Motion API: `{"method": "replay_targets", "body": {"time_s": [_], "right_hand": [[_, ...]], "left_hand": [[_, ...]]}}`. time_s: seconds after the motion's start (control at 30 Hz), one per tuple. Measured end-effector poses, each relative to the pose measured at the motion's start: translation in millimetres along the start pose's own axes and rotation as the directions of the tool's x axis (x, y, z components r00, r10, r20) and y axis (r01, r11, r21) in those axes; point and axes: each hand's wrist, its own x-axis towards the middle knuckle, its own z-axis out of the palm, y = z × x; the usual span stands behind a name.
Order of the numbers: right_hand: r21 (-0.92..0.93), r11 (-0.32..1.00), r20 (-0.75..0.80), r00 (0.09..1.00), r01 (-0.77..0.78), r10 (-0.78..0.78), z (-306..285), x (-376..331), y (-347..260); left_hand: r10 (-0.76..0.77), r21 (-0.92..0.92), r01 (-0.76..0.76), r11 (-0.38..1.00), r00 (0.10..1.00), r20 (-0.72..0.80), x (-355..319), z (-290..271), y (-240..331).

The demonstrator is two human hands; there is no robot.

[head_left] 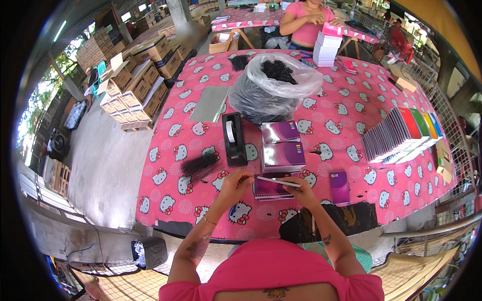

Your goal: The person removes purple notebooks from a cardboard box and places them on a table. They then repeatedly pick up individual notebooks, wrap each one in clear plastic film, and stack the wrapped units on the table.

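My right hand [301,192] is closed on the right end of a thin notebook [277,181], tilted so that its pale edge shows. Close to the notebook's left end, my left hand [238,182] has its fingertips pinched together; whatever they hold is too small to make out. Below lies a stack of purple spiral notebooks [266,190]. Just beyond stand taller purple notebook stacks [283,153]. A black tape dispenser [234,143] with a pale roll is to their left. A loose pile of black binding coils [200,166] lies beyond my left hand.
A clear plastic bag [246,95] of black coils stands mid-table, beside clear sheets [210,104]. One purple notebook [339,187] lies at right. A long notebook row [389,138] stands farther right. Across the table, a person [314,27] handles pink notebooks above a white stack [326,49].
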Motion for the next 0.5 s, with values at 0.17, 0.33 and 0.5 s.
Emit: {"method": "replay_targets", "body": {"time_s": [0.17,0.33,0.5], "right_hand": [[-0.041,0.998,-0.051,0.997,0.053,-0.055,-5,-9,4],[-0.097,0.985,0.076,0.988,0.143,-0.136,2,8,20],[0.002,0.987,0.009,0.987,0.16,-0.16,-1,-2,4]], "left_hand": [[0.15,0.138,-0.159,0.978,0.986,0.072,11,11,6],[0.211,0.371,-0.258,0.892,0.964,0.163,3,0,-12],[0.205,0.328,-0.275,0.904,0.951,0.233,24,6,21]]}}
